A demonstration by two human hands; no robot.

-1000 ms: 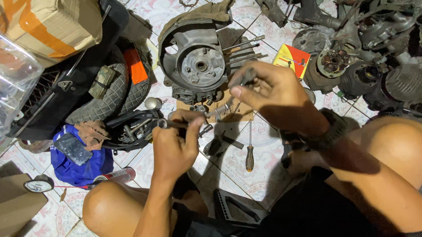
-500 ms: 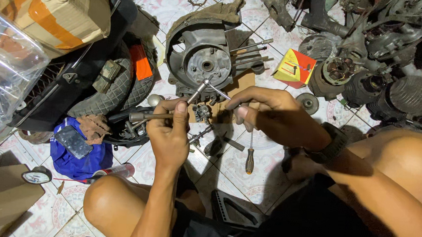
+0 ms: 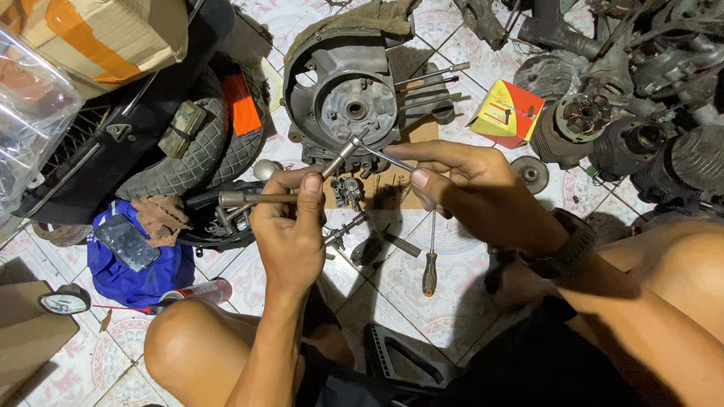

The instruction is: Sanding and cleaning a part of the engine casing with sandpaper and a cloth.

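Note:
My left hand [image 3: 289, 224] is closed around a metal three-way socket wrench [image 3: 249, 197]. One arm of the wrench points left and another slants up toward the grey engine casing [image 3: 343, 93]. My right hand [image 3: 464, 185] pinches the thin arm of the same wrench [image 3: 386, 155] between fingers and thumb. Both hands hover just in front of the casing, which lies on the tiled floor on a piece of cardboard. Below the wrench, a small metal part [image 3: 348, 191] sits on the cardboard.
A screwdriver [image 3: 430, 268] and loose bolts lie on the tiles between my knees. To the left are a tyre [image 3: 206, 148], a blue bag [image 3: 136, 265] with a phone on it, a cardboard box [image 3: 97, 11] and a plastic bag [image 3: 7, 115]. A yellow-red box [image 3: 508, 112] and several engine parts [image 3: 675, 147] crowd the right.
My right hand came down from beside the casing to meet my left hand on the wrench. The wrench now points up at the casing.

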